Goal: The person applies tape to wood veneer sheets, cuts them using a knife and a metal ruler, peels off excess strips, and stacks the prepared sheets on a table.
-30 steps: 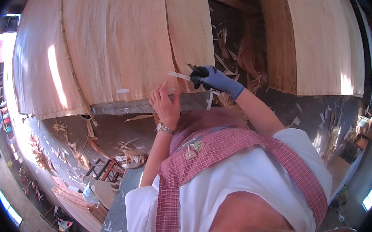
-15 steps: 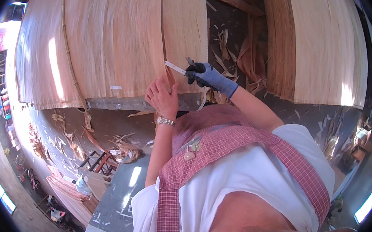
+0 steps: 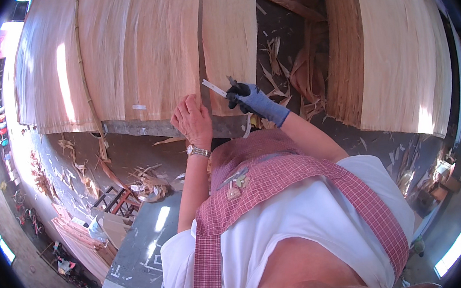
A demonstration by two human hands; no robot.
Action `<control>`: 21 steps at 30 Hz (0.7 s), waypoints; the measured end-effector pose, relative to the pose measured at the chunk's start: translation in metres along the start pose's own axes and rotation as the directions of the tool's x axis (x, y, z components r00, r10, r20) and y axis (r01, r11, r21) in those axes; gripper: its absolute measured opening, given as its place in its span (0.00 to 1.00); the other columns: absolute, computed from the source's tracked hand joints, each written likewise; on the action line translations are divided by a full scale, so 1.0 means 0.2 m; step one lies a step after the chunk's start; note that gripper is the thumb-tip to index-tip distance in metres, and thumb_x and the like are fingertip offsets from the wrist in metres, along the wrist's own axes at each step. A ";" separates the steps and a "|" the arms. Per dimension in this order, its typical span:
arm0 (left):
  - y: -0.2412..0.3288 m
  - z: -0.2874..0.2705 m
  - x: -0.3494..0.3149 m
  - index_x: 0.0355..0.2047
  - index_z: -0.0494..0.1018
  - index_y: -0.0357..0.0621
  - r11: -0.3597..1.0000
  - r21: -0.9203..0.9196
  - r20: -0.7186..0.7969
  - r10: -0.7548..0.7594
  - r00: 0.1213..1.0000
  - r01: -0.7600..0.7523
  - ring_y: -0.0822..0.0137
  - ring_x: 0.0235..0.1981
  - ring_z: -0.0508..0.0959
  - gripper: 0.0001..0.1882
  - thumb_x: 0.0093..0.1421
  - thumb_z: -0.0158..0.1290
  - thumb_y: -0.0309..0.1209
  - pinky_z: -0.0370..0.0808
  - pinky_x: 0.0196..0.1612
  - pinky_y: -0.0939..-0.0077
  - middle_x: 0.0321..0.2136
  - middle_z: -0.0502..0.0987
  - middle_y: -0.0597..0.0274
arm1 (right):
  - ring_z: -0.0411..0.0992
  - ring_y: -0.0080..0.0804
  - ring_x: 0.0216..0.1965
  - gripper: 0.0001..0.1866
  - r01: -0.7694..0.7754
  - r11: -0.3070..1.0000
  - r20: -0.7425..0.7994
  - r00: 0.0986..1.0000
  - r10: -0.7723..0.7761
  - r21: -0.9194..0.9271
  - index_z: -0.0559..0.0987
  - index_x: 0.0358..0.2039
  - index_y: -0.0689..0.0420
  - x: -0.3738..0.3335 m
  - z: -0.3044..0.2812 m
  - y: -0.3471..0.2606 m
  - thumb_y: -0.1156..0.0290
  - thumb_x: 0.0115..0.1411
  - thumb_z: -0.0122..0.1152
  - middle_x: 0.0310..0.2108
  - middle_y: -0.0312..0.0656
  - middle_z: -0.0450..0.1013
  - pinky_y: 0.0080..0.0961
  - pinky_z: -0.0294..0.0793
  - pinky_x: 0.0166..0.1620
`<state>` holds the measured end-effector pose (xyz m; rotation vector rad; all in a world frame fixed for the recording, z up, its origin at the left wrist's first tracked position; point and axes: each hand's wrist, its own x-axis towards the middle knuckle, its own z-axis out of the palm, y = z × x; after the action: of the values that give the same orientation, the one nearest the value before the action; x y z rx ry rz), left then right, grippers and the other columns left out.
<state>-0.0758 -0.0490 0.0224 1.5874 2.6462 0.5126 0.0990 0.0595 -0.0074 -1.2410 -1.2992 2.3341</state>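
My left hand (image 3: 193, 124), bare and wearing a metal wristwatch (image 3: 198, 151), lies on the near edge of a pale wood veneer sheet (image 3: 146, 58). Its fingers stretch forward on the surface, close to a dark narrow gap (image 3: 201, 42). Across the gap lies a narrower veneer sheet (image 3: 230, 34). My right hand (image 3: 253, 101), in a blue-grey glove with black fingers, is closed above that narrower sheet. From it sticks out a short strip of white tape (image 3: 214, 88), pointing toward the gap. A small dark tool tip (image 3: 231, 81) also shows at its fingers; its kind is unclear.
A thin bamboo stick (image 3: 82, 63) lies across the sheets at left. A white tape piece (image 3: 139, 107) sits on the veneer; another tape strip (image 3: 247, 126) hangs near the front edge. To the right stands a thick veneer stack (image 3: 392, 47), with torn scraps (image 3: 306, 66) before it.
The gap between the two veneer sheets has widened at its near end. My left hand has shifted slightly left with the sheet's edge; my right hand has moved a little left and down.
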 end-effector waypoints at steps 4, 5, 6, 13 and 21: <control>-0.02 0.02 -0.01 0.47 0.73 0.54 0.992 0.069 -0.060 0.111 0.992 -0.107 0.59 0.48 0.71 0.19 0.53 0.56 0.33 0.63 0.52 0.59 0.43 0.74 0.65 | 0.64 0.15 0.17 0.13 -0.018 0.999 0.016 1.000 0.018 0.033 0.78 0.42 0.59 0.00 0.02 -0.02 0.63 0.64 0.60 0.25 0.35 0.77 0.15 0.63 0.21; -0.03 0.03 -0.02 0.47 0.73 0.54 0.992 0.065 -0.049 0.107 0.993 -0.103 0.59 0.47 0.71 0.19 0.53 0.55 0.33 0.63 0.52 0.59 0.43 0.74 0.65 | 0.64 0.15 0.17 0.13 -0.031 0.997 0.033 0.999 0.029 0.066 0.78 0.42 0.59 -0.01 0.02 -0.04 0.63 0.64 0.60 0.25 0.35 0.77 0.15 0.63 0.21; -0.03 0.04 -0.02 0.47 0.74 0.54 0.993 0.059 -0.037 0.108 0.993 -0.105 0.59 0.47 0.71 0.19 0.53 0.55 0.33 0.63 0.51 0.59 0.42 0.74 0.65 | 0.64 0.15 0.17 0.13 -0.043 0.994 0.044 0.998 0.039 0.101 0.78 0.42 0.59 -0.02 0.02 -0.06 0.64 0.63 0.60 0.26 0.36 0.77 0.15 0.63 0.21; 0.03 -0.02 -0.03 0.50 0.74 0.53 0.996 -0.036 0.047 0.082 0.996 -0.080 0.58 0.46 0.71 0.20 0.59 0.55 0.42 0.63 0.50 0.60 0.42 0.74 0.62 | 0.63 0.14 0.17 0.12 -0.037 0.999 0.039 0.999 0.036 0.040 0.78 0.42 0.57 0.06 0.04 -0.03 0.63 0.63 0.61 0.25 0.34 0.76 0.14 0.63 0.22; 0.07 0.00 -0.06 0.49 0.73 0.52 0.997 -0.015 -0.033 0.072 0.997 -0.072 0.56 0.49 0.70 0.22 0.59 0.55 0.48 0.61 0.51 0.57 0.45 0.73 0.61 | 0.62 0.14 0.17 0.11 -0.006 0.997 0.042 0.999 0.002 0.082 0.78 0.42 0.56 0.06 0.01 -0.02 0.63 0.63 0.61 0.25 0.34 0.76 0.14 0.62 0.21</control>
<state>-0.0584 -0.0535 0.0236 1.6893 2.6089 0.5659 0.0897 0.0672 -0.0103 -1.1769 -1.2005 2.4032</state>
